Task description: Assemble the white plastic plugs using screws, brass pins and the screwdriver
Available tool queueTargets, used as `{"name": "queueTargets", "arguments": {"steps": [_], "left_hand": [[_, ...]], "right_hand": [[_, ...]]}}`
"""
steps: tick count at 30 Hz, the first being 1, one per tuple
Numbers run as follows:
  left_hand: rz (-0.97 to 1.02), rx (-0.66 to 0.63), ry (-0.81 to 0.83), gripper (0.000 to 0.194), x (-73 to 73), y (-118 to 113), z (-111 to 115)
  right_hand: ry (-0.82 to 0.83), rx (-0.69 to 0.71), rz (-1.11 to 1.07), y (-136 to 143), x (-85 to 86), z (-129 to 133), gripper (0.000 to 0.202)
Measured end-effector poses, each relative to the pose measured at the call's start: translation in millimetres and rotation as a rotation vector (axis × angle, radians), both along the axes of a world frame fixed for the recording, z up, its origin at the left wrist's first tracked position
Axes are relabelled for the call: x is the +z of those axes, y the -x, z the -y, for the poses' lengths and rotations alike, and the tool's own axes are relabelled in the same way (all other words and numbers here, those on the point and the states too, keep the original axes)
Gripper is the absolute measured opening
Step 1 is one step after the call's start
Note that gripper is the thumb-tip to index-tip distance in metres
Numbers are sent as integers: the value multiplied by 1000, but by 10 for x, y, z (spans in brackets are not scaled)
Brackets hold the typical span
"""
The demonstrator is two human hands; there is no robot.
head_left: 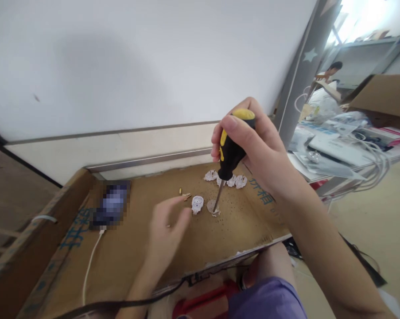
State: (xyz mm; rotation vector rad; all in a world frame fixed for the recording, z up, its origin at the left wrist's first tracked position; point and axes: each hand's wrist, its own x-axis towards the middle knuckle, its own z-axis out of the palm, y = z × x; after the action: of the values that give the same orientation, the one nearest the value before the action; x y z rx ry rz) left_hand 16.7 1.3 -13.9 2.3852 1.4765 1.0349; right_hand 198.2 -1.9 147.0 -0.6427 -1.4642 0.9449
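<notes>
A brown, cardboard-covered worktop (136, 252) backs onto a pale panel (136, 66). The right hand (266, 155) is closed around a black-and-yellow screwdriver (231, 150), whose shaft slants down to a pale, translucent piece (210, 205) below that hand. The left hand (165, 226), blurred, is open, thumb and forefinger parted near small brass-coloured parts (186, 196) and a white piece (197, 204). A row of white pieces (241, 181) lies beyond the screwdriver tip; a charging cable (91, 266) lies to the left hand's outer side.

Principal hazards, as judged: the translucent piece appears unsupported by the left hand, so sideways pressure from the slanted shaft could make it skid or turn. A slipping tip could scratch it or gouge the cardboard. Should the left hand reach inward carelessly, its fingers could scatter the brass-coloured parts or meet the tip.
</notes>
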Motion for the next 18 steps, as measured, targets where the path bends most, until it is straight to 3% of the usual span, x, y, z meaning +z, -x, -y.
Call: {"name": "queueTargets", "arguments": {"steps": [3, 5, 10, 15, 18], "left_hand": [[-120, -229, 80, 20, -97, -222, -113], [-207, -315, 123, 14, -183, -337, -198], [-222, -281, 124, 13, -331, -419, -269], [-213, -261, 139, 16, -317, -419, -253], [-202, -264, 155, 14, -300, -423, -257]], "right_hand": [[-91, 1, 27, 25, -1, 12, 21], [-112, 2, 12, 28, -11, 15, 20], [-112, -14, -53, 6, -40, -14, 20], [-149, -72, -101, 41, -67, -70, 23], [-122, -21, -89, 74, -71, -92, 25]]}}
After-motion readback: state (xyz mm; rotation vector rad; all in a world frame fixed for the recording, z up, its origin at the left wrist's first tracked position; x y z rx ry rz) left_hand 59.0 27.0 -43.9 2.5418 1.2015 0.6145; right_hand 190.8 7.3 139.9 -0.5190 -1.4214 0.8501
